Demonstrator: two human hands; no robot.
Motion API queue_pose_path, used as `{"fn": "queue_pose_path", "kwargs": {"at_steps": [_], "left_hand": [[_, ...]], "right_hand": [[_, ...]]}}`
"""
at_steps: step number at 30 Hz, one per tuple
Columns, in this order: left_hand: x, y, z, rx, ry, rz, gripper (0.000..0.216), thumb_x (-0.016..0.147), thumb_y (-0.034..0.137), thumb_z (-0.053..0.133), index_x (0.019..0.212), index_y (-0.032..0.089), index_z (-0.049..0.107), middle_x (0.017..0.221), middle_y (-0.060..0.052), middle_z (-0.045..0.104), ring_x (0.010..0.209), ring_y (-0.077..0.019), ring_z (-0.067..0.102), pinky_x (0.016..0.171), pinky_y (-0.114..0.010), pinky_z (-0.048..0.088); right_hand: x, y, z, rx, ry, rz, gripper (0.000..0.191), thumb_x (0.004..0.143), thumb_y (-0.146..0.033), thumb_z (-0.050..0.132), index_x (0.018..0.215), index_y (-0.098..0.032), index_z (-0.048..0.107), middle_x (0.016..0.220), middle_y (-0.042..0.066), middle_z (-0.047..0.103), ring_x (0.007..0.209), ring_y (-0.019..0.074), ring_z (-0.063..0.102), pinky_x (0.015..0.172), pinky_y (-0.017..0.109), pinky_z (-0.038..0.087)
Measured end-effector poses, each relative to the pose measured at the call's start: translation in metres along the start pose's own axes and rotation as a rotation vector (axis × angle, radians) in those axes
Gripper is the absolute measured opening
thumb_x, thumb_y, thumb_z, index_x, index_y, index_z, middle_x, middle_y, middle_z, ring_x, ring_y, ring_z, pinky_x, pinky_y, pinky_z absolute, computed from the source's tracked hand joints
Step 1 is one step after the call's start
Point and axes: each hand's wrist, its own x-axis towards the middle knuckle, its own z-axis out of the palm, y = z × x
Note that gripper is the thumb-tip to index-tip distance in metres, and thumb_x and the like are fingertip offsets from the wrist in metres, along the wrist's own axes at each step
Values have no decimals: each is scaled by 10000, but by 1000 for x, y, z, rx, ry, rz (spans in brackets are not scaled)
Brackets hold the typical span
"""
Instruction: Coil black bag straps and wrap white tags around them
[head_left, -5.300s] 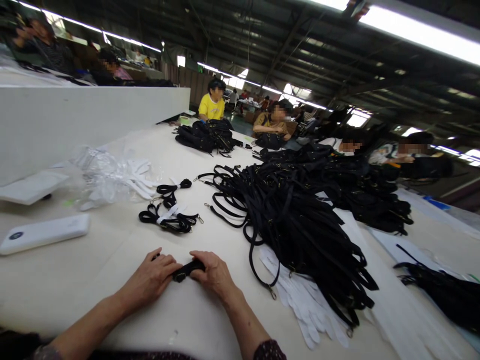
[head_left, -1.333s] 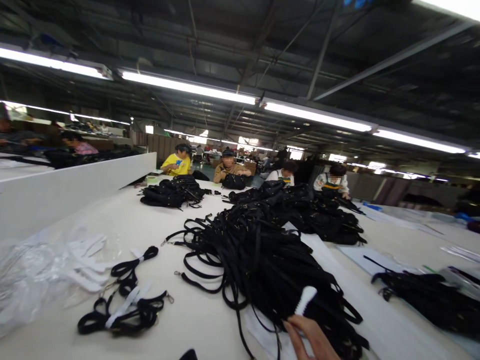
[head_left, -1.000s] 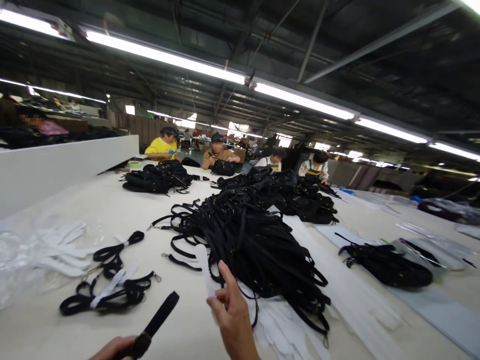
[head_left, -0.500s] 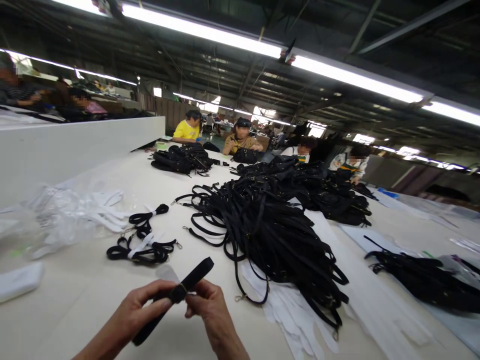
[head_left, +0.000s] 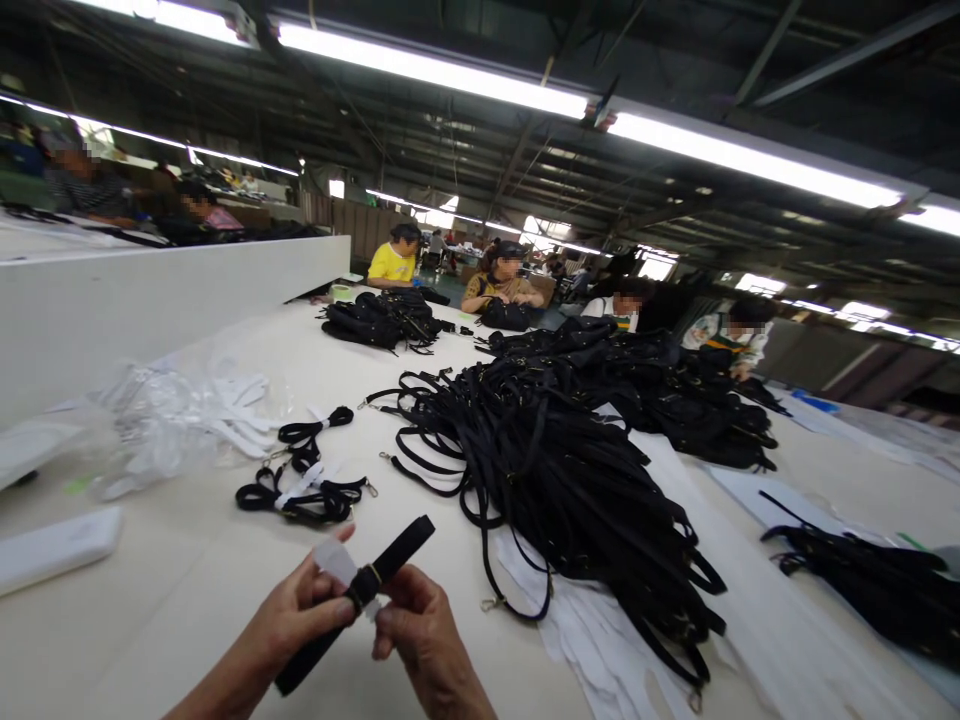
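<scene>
Folded into a flat bundle, a black strap (head_left: pixel 401 550) slants over the near edge of the table. My left hand (head_left: pixel 300 615) is closed around its middle, thumb on top beside a small metal-edged loop. A white strip (head_left: pixel 335 560) passes behind the strap, its broad end standing up by my left fingers. On the other side, my right hand (head_left: pixel 424 630) pinches the strip's narrow end, close against the strap. Just beyond my hands lie bundled black straps (head_left: pixel 311 500) with white bands around them and metal clips.
A large heap of loose black straps (head_left: pixel 555 470) spreads right of centre, with white strips (head_left: pixel 592 640) under its near side. Crumpled clear plastic (head_left: pixel 161 420) lies left, near a white block (head_left: pixel 60 550). Black bags (head_left: pixel 382 318) and several seated people are farther back.
The white strip now shows clearly behind the folded strap, its broad end raised by my left hand and its narrow end at my right fingertips. The view has shifted slightly left.
</scene>
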Motion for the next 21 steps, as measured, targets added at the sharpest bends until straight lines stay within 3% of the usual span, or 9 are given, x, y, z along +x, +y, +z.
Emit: {"fn": "queue_pose_path", "kwargs": {"at_steps": [2,5,9,15,21], "left_hand": [[0,0,-3,71,18,-9,662,716,529,731,1272,180,641,862,-61,751,893,-280,691,851,-397,544],[-3,-3,-9,215,41,14,435,751,502,691,1073,217,753,1009,-62,771,1042,-310,671,957,-404,520],[-9,-12,-17,441,16,49,348,830,448,622,1110,276,736,1047,-24,764,1034,-254,680,931,-324,522],[-14,-36,-29,852,66,171,275,895,384,559,1122,340,709,952,1,738,926,-208,678,863,-306,498],[-20,-66,-33,1068,100,203,336,860,231,562,1152,350,678,1067,-10,717,992,-222,644,897,-370,469]], "right_hand": [[1,4,-4,-38,31,26,474,598,-321,839,1025,-156,720,1004,95,719,581,102,550,482,221,414],[-1,13,-9,-140,113,88,517,594,-390,856,1012,-130,700,846,78,726,513,92,551,519,239,441],[-11,32,-6,-242,166,107,493,643,-423,822,1009,-127,677,694,39,700,477,103,567,534,239,443],[-26,53,3,-371,170,91,196,743,-305,657,849,-163,743,784,46,720,709,167,637,703,288,489],[-31,57,2,-645,87,38,412,708,-119,463,939,-246,780,823,-2,716,771,180,627,730,281,484]]}}
